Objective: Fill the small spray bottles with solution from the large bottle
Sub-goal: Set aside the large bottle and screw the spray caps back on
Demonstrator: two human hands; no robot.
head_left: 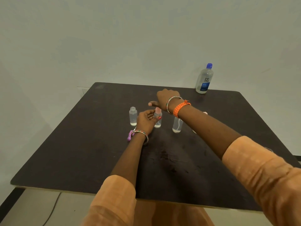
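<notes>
Dark brown table (97, 152) against a plain pale wall (114, 38), head view looking down over both arms in orange sleeves. Large bottle (204, 79) with blue cap and blue label stands upright at the far right corner of the table, well apart from both hands, cap on. Three small clear spray bottles stand upright in a rough row mid-table. Left small bottle (133, 116) has an open neck, no top on it, a little clear liquid at the bottom. Middle small bottle (158, 118) carries a pink spray top, liquid low inside. Right small bottle (177, 125) is partly hidden under the right wrist, so its top cannot be seen; a dip tube shows inside, with some liquid at the base. Left hand (145, 119) sits between the left and middle bottles, fingers loosely curled and relaxed, fingertips right beside or touching the middle bottle; not clearly gripping it, contact hard to judge. Right hand (164, 97) hovers above and behind the middle bottle, back of the hand toward the camera, thumb sticking out to the left, the other fingers hidden behind the hand, so cannot tell if it is released or clenched. Bangle on each wrist, orange thread band (180, 107) on the right wrist. Purple spray top (129, 135) lies on the table near the left wrist, partly hidden. Another small pale object (205, 113) peeks out behind the right forearm, too hidden to identify.
</notes>
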